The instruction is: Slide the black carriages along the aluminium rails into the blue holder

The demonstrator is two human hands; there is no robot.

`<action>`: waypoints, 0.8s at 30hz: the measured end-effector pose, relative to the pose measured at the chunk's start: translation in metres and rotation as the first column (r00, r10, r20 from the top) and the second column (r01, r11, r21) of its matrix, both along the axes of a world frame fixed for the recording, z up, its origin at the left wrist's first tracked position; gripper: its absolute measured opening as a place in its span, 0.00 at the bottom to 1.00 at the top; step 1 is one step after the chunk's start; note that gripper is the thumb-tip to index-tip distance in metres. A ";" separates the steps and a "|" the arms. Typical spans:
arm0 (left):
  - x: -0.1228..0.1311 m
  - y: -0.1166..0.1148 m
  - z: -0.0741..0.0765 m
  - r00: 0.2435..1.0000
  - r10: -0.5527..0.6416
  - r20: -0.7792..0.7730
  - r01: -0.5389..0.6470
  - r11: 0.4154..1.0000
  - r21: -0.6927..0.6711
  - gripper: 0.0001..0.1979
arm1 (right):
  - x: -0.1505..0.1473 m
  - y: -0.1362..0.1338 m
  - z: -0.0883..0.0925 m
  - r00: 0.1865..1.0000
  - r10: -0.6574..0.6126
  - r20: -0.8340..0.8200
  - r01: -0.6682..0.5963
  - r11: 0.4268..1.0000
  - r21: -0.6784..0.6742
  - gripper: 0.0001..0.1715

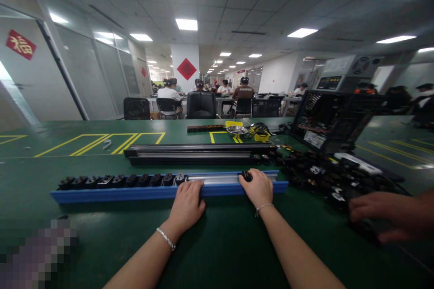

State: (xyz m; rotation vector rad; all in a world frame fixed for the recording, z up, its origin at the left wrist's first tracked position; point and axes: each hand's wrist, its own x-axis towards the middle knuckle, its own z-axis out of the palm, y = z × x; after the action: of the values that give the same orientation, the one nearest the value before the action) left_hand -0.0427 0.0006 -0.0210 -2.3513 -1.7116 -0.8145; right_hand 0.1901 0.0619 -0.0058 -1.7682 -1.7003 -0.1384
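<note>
Green table (108,244): bears the blue channel (118,196).
Blue channel: black parts (132,180) lined up in its left part.
Left hand (188,203): fingers together over the near wall, grip unclear.
Right hand (259,187): pinching a black piece (247,175) near the channel's right end.

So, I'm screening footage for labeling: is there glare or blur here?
In the head view, ceiling lights burn out white; a co-worker's hand is blurred; a pixelated patch hides the lower-left corner; the blue channel reads more clearly.
</note>
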 end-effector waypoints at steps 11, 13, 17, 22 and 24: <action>0.000 0.000 0.000 1.000 0.002 -0.005 -0.002 1.000 0.001 0.23 | 0.001 0.002 0.000 0.998 -0.037 -0.042 0.036 0.999 -0.025 0.13; 0.000 0.000 0.000 1.000 0.003 -0.003 -0.003 1.000 0.001 0.23 | 0.002 0.003 -0.003 0.997 -0.057 -0.048 0.057 0.998 -0.012 0.14; -0.001 0.000 0.000 1.000 -0.004 -0.003 0.004 1.000 -0.004 0.23 | 0.003 0.006 -0.007 0.996 -0.079 -0.035 0.080 0.996 0.025 0.15; -0.001 0.001 -0.002 1.000 0.007 -0.005 -0.007 1.000 0.002 0.23 | 0.005 0.008 -0.008 0.996 -0.077 -0.051 0.078 0.997 0.010 0.14; 0.000 0.001 -0.002 1.000 0.008 -0.005 -0.008 1.000 0.003 0.23 | 0.006 0.008 -0.007 0.996 -0.075 -0.054 0.076 0.997 0.002 0.13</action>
State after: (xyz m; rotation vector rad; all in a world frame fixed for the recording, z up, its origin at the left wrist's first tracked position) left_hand -0.0432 0.0018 -0.0234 -2.3413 -1.7148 -0.8091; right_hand 0.1963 0.0701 -0.0132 -1.8180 -1.5948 -0.1261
